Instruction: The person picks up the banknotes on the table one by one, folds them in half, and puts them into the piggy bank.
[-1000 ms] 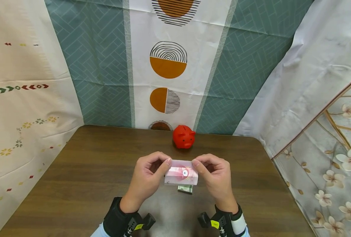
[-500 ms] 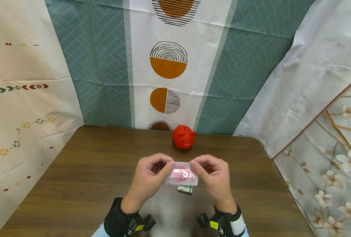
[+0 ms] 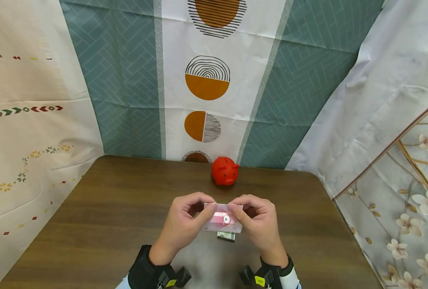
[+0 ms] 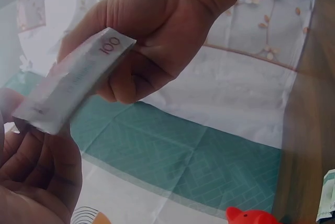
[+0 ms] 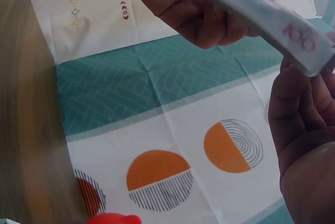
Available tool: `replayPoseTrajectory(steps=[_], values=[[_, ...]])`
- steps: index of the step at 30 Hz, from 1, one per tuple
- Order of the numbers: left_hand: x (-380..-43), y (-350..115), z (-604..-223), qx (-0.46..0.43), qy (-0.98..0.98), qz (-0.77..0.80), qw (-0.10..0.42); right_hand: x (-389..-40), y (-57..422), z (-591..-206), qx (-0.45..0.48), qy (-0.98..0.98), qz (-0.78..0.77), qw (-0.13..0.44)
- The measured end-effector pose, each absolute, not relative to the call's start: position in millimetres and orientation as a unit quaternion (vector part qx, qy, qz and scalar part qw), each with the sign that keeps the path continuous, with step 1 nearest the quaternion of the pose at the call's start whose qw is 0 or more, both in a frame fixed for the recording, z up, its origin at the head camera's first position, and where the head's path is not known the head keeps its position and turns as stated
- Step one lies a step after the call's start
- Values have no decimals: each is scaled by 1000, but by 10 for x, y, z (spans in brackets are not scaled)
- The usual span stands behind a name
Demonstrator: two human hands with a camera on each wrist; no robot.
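A folded pink banknote (image 3: pixel 221 220) is held up level between both hands over the table. My left hand (image 3: pixel 183 221) pinches its upper left corner between thumb and fingers, and my right hand (image 3: pixel 260 220) pinches the upper right. Both wrist views show the banknote's outer face, with a red "100" printed on it near the right hand. Just below the banknote in the head view lies a small folded green banknote (image 3: pixel 226 236) on the table, partly hidden by the pink one.
A red piggy bank (image 3: pixel 225 171) stands near the far edge of the brown wooden table (image 3: pixel 127 192). Patterned cloths hang behind the table and along both sides, among them a teal and white one (image 3: pixel 127 80).
Both thumbs have slid a little inward along the pink banknote's upper edge, bringing the hands closer together. The head view has tilted slightly upward. The green banknote and piggy bank stay in place.
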State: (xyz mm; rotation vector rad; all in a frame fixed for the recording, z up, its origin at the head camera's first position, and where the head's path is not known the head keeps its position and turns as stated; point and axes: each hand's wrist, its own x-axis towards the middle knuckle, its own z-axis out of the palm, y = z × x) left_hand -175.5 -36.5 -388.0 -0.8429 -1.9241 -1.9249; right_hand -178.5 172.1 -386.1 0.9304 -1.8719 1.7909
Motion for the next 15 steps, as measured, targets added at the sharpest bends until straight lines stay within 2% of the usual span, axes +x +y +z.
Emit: replayPoseTrajectory(steps=[15], values=[[-1759, -319, -3922, -300, -666, -672, 122, -1796, 1620, -3920, 381, -625, 662, 162]])
